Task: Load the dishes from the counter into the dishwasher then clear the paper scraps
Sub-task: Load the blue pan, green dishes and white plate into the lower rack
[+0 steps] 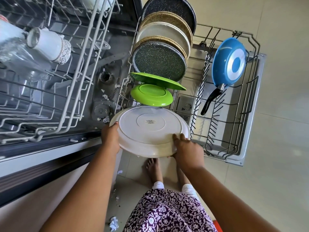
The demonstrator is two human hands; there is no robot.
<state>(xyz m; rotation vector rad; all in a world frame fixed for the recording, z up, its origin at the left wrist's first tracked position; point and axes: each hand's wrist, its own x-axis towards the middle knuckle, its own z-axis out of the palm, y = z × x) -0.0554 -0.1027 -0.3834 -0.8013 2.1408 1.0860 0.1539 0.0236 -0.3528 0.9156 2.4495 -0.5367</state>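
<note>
White and wide, the plate (150, 129) is held over the near end of the lower rack (234, 148), its underside facing up. The left hand (111, 136) clasps its left rim and the right hand (187, 148) grips the near right edge, fingers laid over the rim. The step in hand looks like loading the dishes, since this plate is not yet seated between the tines. Just beyond both hands stand a small green plate (151, 95) and a larger green plate (157, 80), and past them a row of speckled plates (160, 62) fills the slots. By my judgement the next move calls for tipping the plate upright and lowering it into a free slot on the hands' side of the small green plate, without knocking its rim. Well to the right of the right hand a blue pan (229, 61) leans in the rack, out of the way. Left of the left hand the upper rack (70, 97) carries a mug (53, 46), and its corner sits close to that hand. A crumpled paper scrap (114, 223) lies on the floor behind the hands, and smaller bits (106, 119) rest just beside the left hand in the tub, work for after the loading.
</note>
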